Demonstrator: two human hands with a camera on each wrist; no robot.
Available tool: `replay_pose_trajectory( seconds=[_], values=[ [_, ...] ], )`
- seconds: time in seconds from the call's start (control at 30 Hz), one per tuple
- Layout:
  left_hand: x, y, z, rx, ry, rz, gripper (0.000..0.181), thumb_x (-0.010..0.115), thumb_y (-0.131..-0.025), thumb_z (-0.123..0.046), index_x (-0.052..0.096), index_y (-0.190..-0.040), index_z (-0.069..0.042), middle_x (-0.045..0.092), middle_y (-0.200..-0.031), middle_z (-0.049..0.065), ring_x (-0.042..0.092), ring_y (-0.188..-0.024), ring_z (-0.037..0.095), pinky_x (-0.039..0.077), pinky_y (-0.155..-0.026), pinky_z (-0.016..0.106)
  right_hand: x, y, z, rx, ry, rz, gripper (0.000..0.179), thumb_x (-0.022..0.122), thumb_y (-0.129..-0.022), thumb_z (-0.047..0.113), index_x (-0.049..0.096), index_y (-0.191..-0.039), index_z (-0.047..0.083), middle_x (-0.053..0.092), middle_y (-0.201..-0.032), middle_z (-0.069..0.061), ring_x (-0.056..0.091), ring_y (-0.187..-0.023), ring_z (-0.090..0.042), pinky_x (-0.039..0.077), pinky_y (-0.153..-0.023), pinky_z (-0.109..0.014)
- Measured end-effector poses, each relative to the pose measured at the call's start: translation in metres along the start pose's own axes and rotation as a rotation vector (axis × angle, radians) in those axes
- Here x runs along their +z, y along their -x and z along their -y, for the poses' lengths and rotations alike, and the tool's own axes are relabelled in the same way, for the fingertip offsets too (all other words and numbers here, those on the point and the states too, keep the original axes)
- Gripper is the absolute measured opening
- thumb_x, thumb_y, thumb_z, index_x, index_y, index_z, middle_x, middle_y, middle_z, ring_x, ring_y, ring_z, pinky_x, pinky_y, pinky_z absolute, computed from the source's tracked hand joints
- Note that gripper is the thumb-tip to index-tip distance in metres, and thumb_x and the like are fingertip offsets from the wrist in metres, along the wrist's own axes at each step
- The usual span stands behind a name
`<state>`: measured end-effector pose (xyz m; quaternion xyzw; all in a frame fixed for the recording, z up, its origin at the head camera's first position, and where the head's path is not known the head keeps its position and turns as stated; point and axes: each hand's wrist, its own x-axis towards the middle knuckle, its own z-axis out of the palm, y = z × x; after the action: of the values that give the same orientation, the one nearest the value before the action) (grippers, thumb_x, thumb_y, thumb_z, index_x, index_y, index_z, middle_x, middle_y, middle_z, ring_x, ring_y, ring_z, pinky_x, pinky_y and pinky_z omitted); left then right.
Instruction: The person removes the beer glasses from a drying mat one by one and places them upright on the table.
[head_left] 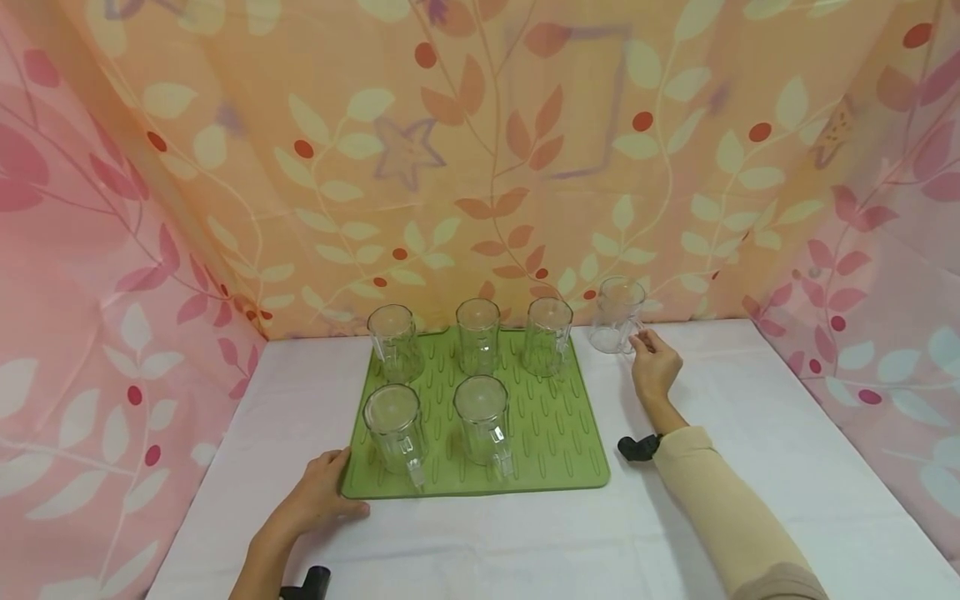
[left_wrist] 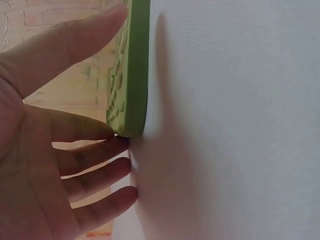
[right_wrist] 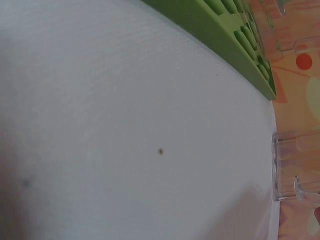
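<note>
At the back right, my right hand point(head_left: 657, 365) pinches the handle of a clear glass mug point(head_left: 617, 315), which stands on the white table just off the mat. In the right wrist view only part of this mug point(right_wrist: 287, 167) shows at the right edge, with a fingertip beside its handle. My left hand point(head_left: 318, 493) rests at the front left corner of the green ribbed mat point(head_left: 555, 454). Seen from the left wrist, the fingers point(left_wrist: 97, 187) are extended, the index fingertip touching the corner of the mat point(left_wrist: 136, 75) and the thumb along its edge.
Several more clear glass mugs stand on the mat: three in a back row, among them one point(head_left: 548, 337) at the right, and two in front, including one point(head_left: 482, 421) near the middle. Patterned cloth point(head_left: 487, 167) hangs behind and along both sides of the white table point(head_left: 750, 400).
</note>
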<state>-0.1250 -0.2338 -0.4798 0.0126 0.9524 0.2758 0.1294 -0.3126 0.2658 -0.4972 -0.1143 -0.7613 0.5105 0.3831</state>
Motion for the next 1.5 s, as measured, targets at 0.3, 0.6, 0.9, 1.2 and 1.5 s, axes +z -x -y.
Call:
replay_pose_trajectory(
  seconds=[0.3, 0.6, 0.9, 1.2, 1.5],
  values=[
    [0.0, -0.003, 0.003, 0.023, -0.032, -0.026, 0.1, 0.089, -0.065, -0.023, 0.037, -0.142, 0.014, 0.046, -0.136, 0.032, 0.041, -0.126, 0.05, 0.038, -0.103, 0.065, -0.004, -0.001, 0.001, -0.013, 0.036, 0.059, 0.014, 0.072, -0.085, 0.001, 0.072, -0.094, -0.01, 0.072, -0.093, -0.028, 0.046, -0.06, 0.024, 0.037, -0.06, 0.004],
    [0.003, -0.007, 0.004, 0.034, -0.04, -0.04, 0.093, 0.087, -0.068, -0.019, 0.039, -0.14, 0.015, 0.046, -0.136, 0.035, 0.041, -0.127, 0.054, 0.037, -0.104, 0.066, -0.018, -0.004, 0.005, 0.003, 0.2, 0.168, 0.031, 0.074, -0.086, 0.012, 0.071, -0.111, -0.006, 0.072, -0.1, -0.025, 0.073, -0.085, -0.03, 0.032, -0.059, 0.006],
    [0.002, -0.009, 0.004, 0.048, -0.031, -0.054, 0.092, 0.087, -0.068, -0.021, 0.04, -0.139, 0.014, 0.045, -0.138, 0.035, 0.039, -0.129, 0.054, 0.035, -0.106, 0.066, -0.041, 0.006, 0.03, 0.119, 0.166, 0.241, 0.038, 0.071, -0.089, 0.018, 0.067, -0.119, -0.004, 0.069, -0.113, -0.025, 0.068, -0.101, -0.034, 0.037, -0.066, 0.003],
    [0.002, -0.008, 0.006, 0.039, -0.037, -0.06, 0.09, 0.087, -0.068, -0.02, 0.042, -0.138, 0.015, 0.045, -0.137, 0.036, 0.039, -0.128, 0.055, 0.036, -0.105, 0.067, -0.064, 0.038, 0.058, 0.136, 0.064, 0.403, 0.04, 0.069, -0.091, 0.019, 0.064, -0.122, -0.005, 0.069, -0.111, -0.028, 0.058, -0.068, 0.016, 0.051, -0.064, -0.006],
    [0.001, -0.009, 0.002, 0.037, -0.045, -0.068, 0.089, 0.086, -0.069, -0.019, 0.042, -0.138, 0.016, 0.046, -0.137, 0.036, 0.039, -0.128, 0.055, 0.036, -0.106, 0.066, -0.077, 0.072, 0.079, 0.084, -0.008, 0.516, 0.041, 0.07, -0.091, 0.019, 0.064, -0.123, -0.004, 0.069, -0.11, -0.027, 0.064, -0.075, 0.01, 0.055, -0.07, -0.01]
  ],
)
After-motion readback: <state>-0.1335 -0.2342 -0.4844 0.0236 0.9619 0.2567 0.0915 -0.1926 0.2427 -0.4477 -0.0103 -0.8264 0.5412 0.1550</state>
